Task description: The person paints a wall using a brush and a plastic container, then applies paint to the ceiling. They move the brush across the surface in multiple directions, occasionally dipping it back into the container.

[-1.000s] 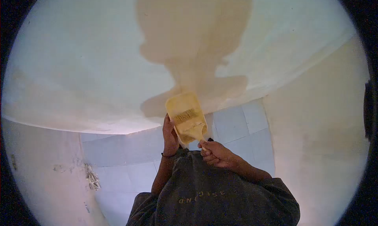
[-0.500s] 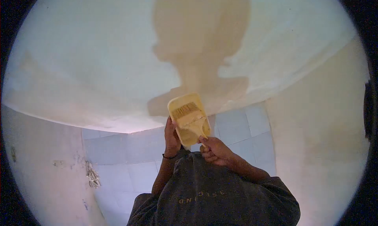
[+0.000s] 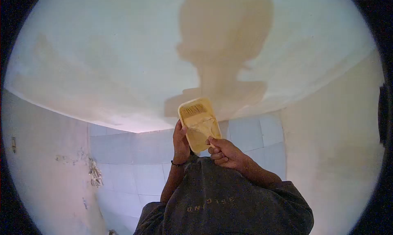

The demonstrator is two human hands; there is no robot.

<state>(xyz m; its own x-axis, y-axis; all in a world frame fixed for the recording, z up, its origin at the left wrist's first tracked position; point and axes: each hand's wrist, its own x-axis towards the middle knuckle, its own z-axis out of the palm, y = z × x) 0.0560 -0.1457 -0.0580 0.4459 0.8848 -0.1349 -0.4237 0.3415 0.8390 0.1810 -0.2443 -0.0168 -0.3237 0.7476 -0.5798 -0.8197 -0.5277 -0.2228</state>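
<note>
Right at the middle of the view, one paintbrush (image 3: 199, 122) lies inside one yellow tray (image 3: 204, 143). The paintbrush's long axis runs from lower right to upper left in the picture: its handle end is toward the person's body and its bristles point away, up at the tray's far short end. The tray is rectangular with rounded corners, and its long axis lies nearly along the brush's, leaning a little to the left at the top.

Both hands are closed. The right hand (image 3: 224, 153) has its fingers curled round the brush handle at the tray's near end. The left hand (image 3: 180, 141) grips the tray along its left long edge, thumb on the rim, with one dark wristband (image 3: 176, 164) on that wrist.

Below the hands is the person's dark grey shirt (image 3: 229, 202), which bears pale lettering. Behind the tray a broad, pale plastered surface (image 3: 102, 63) carries a tan shadow (image 3: 225, 42) of a head and shoulders. Beneath that lies a field of pale square tiles (image 3: 135, 153), and a small clump of debris (image 3: 96, 174) clings to the left.
</note>
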